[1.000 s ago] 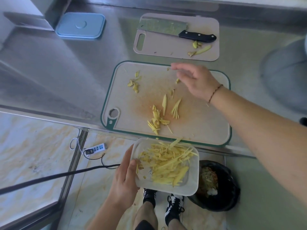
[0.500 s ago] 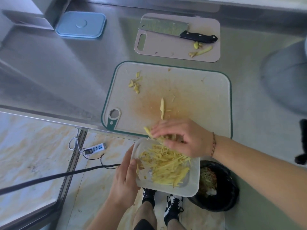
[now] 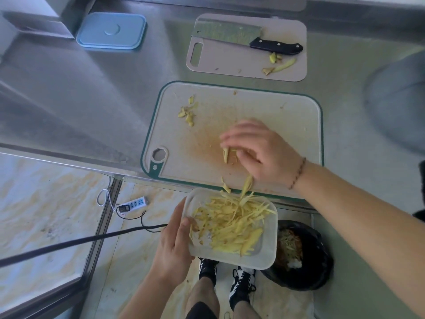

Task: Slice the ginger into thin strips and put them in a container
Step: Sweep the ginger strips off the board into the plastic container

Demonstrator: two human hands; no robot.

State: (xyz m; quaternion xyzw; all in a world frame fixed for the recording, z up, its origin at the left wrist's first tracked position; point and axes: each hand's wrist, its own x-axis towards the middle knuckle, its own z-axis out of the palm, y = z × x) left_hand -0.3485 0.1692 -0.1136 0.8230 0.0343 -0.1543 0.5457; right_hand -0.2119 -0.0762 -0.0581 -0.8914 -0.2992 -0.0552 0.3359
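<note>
My left hand (image 3: 173, 247) grips the left rim of a clear plastic container (image 3: 268, 252), held just below the counter's front edge. It holds a heap of thin yellow ginger strips (image 3: 232, 224). My right hand (image 3: 257, 149) rests on the green-rimmed cutting board (image 3: 287, 116), fingers bent over a small ginger piece (image 3: 226, 154) near the board's middle. Two strips (image 3: 246, 184) lie at the board's front edge above the container. Ginger scraps (image 3: 187, 111) sit at the board's upper left.
A smaller beige board (image 3: 230, 63) at the back carries a cleaver (image 3: 241, 38) and ginger trimmings (image 3: 279, 64). A blue lid (image 3: 112, 31) lies at the back left. A black bin (image 3: 305, 256) with waste stands on the floor beside my shoes. A power strip (image 3: 135, 203) and cable lie on the floor.
My right hand swept strips from the board's far side to its front edge and into the container, then moved back up to the board's middle onto the leftover ginger piece. The container stayed put.
</note>
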